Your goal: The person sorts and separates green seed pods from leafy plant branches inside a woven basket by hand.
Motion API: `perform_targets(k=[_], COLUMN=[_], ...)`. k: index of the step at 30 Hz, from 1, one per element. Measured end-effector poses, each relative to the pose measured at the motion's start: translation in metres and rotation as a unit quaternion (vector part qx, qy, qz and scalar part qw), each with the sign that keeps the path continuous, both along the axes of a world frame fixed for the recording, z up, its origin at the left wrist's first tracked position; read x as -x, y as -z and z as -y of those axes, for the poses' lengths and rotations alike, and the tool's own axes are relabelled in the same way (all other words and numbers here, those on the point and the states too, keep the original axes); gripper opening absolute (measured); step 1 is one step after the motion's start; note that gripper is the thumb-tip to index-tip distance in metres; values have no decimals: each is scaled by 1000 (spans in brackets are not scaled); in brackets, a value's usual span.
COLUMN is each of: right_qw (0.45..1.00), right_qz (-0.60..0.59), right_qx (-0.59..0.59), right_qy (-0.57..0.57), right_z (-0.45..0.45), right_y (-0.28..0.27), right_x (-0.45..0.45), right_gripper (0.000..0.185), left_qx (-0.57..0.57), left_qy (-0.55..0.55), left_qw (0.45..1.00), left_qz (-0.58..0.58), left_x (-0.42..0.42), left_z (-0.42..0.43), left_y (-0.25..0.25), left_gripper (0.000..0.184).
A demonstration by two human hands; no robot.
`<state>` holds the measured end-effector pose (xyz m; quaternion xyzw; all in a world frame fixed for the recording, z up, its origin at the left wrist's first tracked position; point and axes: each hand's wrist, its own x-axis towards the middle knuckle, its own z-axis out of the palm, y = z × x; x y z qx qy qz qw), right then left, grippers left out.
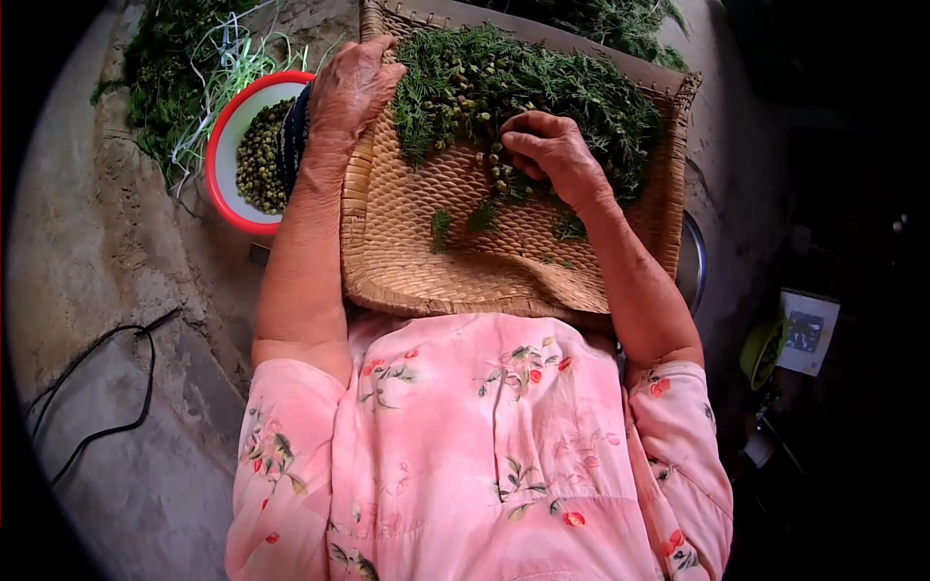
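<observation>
A woven winnowing basket (387, 232) rests at my lap, its far part covered with feathery green sprigs (601, 107) and small round green cones (481, 118). My left hand (351, 92) curls its fingers over the basket's left rim. Above the sprigs, my right hand (557, 155) is closed, thumb and fingers drawn together beside the cones; whatever lies between the fingertips is hidden. Loose sprig bits (441, 230) lie on the bare weave nearer me.
Left of the basket stands a red-rimmed white bowl (221, 198) holding many cones, with dark patterned cloth (291, 140) at its right side. Cut greenery (160, 77) and pale plastic strips (228, 73) lie beyond. A black cable (145, 378) crosses the concrete floor; a green container (763, 353) is at right.
</observation>
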<state>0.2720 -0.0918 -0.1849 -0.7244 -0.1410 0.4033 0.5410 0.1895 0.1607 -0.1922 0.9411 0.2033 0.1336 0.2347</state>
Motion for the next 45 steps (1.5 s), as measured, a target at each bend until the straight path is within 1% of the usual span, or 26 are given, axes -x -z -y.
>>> perform_targets(k=[1,2,3,4,5,7,11,14,15,16,18,19,21,22,23,25,26,27,29,31,34,37,39,41,43,45], right_qw=[988,957,906,897,874,860,853,826,825,892,979,999,980,973,973,996,999,974,880,853,834,856,941,991,1000,1000], right_qz=[132,265,392,390,437,461,482,531,532,430,195,9,-148,-174,-174,-69,20,208,449,446,483,460,297,113,12,19], right_qx=[63,69,74,129,122,144,117,95,93,52,-1,-31,-125,-137,-137,-60,2,-13,-5,33,69,74,18,1,-14,-14], right_qy=[-43,-95,-144,-164,-173,-166,-160,-165,-165,-132,-60,-25,33,72,72,2,-43,-87,-151,-271,-257,-225,-159,-78,-13,-13], right_z=[-1,4,8,5,6,4,-5,-14,-17,-19,-20,-16,-9,-9,-9,-8,-12,-15,-22,-26,-31,-32,-30,-23,-13,-6], right_y=[3,19,33,26,33,45,53,52,48,42,33,15,13,5,6,11,14,33,43,47,46,37,36,18,7,14], right_x=[3,3,2,9,12,19,26,32,30,28,20,17,7,10,10,13,17,22,34,40,54,50,36,19,6,0], right_gripper=[16,17,19,23,22,22,22,18,18,17,13,13,14,15,15,15,11,8,10,8,6,6,15,21,20,19], left_qx=[-3,-6,-6,-9,-12,-10,-6,0,-1,0,3,1,1,1,1,1,2,2,8,8,5,5,8,-2,-3,-4], left_qy=[-3,-6,-5,-3,-2,-2,2,-3,-4,-7,-10,-9,-7,-7,-7,-6,-6,-6,-6,-10,-13,-14,-16,-11,-7,-2], left_qw=[1000,1000,1000,1000,1000,1000,1000,1000,1000,1000,1000,1000,1000,1000,1000,1000,1000,1000,1000,1000,1000,1000,1000,1000,1000,1000], left_qz=[-3,-5,-5,-3,-1,1,4,-2,-2,-7,-12,-11,-9,-8,-7,-8,-10,-11,-15,-16,-11,-8,-13,6,13,22], left_x=[0,-1,-1,-1,-1,-1,0,1,1,2,2,2,2,2,1,1,1,1,2,2,2,1,1,2,2,1], left_z=[0,0,0,0,-1,0,0,2,3,4,4,3,4,3,3,3,3,3,4,5,5,4,4,4,2,2], left_y=[0,0,0,1,1,0,-1,-3,-5,-7,-7,-7,-6,-5,-5,-5,-5,-6,-7,-9,-8,-6,-5,-5,-1,0], left_gripper=[42,42,42,42,42,42,42,42,42,43,43,43,43,43,43,43,43,43,43,44,44,44,44,44,44,44])
